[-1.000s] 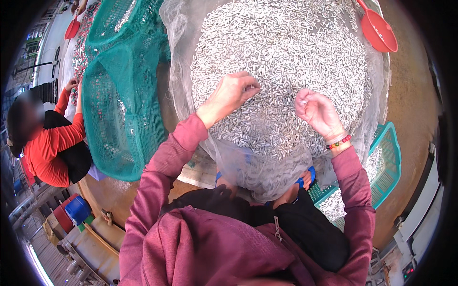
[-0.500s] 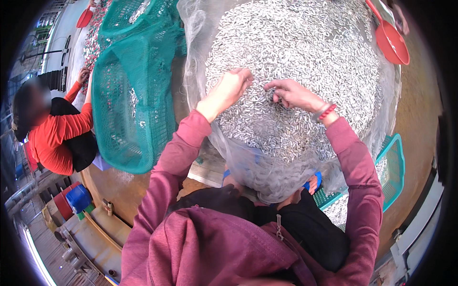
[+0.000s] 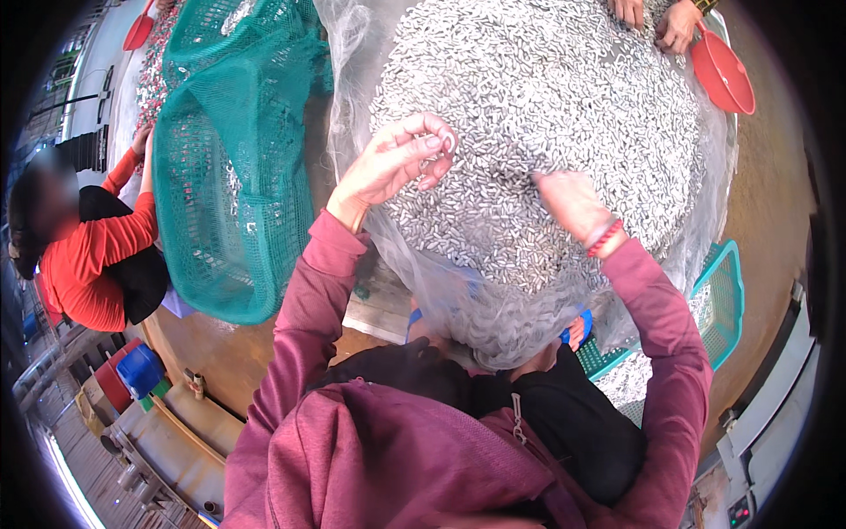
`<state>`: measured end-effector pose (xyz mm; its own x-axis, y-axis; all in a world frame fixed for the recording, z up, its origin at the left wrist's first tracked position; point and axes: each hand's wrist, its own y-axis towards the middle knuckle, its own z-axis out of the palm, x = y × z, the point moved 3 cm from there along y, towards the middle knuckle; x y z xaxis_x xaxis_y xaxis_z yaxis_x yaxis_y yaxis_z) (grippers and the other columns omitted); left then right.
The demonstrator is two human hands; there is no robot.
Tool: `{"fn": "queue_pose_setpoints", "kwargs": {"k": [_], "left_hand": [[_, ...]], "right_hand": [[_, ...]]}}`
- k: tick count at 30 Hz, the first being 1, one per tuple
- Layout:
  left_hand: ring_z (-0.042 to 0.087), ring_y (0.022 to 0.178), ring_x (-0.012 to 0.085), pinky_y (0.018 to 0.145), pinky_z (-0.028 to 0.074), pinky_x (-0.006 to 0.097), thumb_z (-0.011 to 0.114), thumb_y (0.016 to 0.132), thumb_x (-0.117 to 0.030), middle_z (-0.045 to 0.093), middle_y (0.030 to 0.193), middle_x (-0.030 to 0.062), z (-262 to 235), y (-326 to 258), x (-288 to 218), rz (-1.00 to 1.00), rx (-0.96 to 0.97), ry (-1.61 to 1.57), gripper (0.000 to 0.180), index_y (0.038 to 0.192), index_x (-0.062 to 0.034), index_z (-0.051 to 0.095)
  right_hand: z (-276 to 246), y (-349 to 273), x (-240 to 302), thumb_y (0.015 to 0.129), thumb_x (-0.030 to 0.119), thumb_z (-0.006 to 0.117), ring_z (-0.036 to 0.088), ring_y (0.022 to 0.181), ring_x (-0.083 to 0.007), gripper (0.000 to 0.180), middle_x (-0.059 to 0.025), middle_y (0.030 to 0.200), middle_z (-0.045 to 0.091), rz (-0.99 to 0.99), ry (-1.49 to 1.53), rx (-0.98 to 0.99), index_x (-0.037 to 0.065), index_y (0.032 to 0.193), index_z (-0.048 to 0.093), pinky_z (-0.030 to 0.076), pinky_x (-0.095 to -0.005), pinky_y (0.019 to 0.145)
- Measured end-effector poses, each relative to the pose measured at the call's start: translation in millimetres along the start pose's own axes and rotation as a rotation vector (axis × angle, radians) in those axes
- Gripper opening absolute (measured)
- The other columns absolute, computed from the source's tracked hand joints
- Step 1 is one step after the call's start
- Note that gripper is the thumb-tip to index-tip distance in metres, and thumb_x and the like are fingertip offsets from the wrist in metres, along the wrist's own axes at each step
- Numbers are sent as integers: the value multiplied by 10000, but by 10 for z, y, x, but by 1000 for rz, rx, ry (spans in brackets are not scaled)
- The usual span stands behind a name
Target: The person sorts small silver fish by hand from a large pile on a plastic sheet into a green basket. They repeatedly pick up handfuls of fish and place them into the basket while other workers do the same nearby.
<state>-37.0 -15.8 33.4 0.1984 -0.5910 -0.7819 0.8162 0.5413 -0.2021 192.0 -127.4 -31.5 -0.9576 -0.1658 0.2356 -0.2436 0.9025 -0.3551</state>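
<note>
Left hand [image 3: 395, 162] pinching white piece [image 3: 450, 140] over edge of pile [image 3: 546, 97], right hand [image 3: 573, 202] apart, hold unclear

The heap of small silvery pieces [image 3: 546, 97] runs past the top edge, which also cuts off a co-worker's hands [image 3: 677, 28] at its far right. Over its middle, the right hand [image 3: 571, 203] blurs at the tips, hiding any grip; at its left, the curved piece [image 3: 449, 141] in the left hand [image 3: 392, 163] is too small to identify. Right of its near end, the right sleeve [image 3: 663, 335] partly covers a green basket [image 3: 730, 309].
</note>
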Motion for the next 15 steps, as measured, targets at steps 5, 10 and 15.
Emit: {"fn": "queue_pose_setpoints", "kwargs": {"k": [5, 10, 15], "left_hand": [[520, 665, 141, 411, 383, 201, 522, 948, -206, 503, 883, 141, 73, 193, 62, 30, 64, -352, 226, 883, 11, 512], [473, 594, 56, 361, 341, 148, 588, 908, -141, 518, 866, 92, 232, 507, 205, -111, 20, -169, 162, 832, -28, 501], [436, 570, 30, 388, 330, 142, 628, 891, -131, 530, 794, 35, 393, 772, 285, -213, -7, -29, 156, 959, 10, 613]], "right_hand": [[-367, -388, -664, 852, 192, 618, 651, 696, -268, 145, -145, 727, 651, 291, 400, -137, 51, 847, 651, 495, -404, 638], [-374, -577, -845, 903, 247, 634, 527, 613, -123, 237, -11, 633, 555, 603, 1042, 148, 15, 882, 676, 450, -304, 600], [-313, -320, -554, 897, 244, 611, 640, 621, -296, 225, -129, 665, 635, 99, 383, -418, 30, 968, 600, 476, -416, 579]]}}
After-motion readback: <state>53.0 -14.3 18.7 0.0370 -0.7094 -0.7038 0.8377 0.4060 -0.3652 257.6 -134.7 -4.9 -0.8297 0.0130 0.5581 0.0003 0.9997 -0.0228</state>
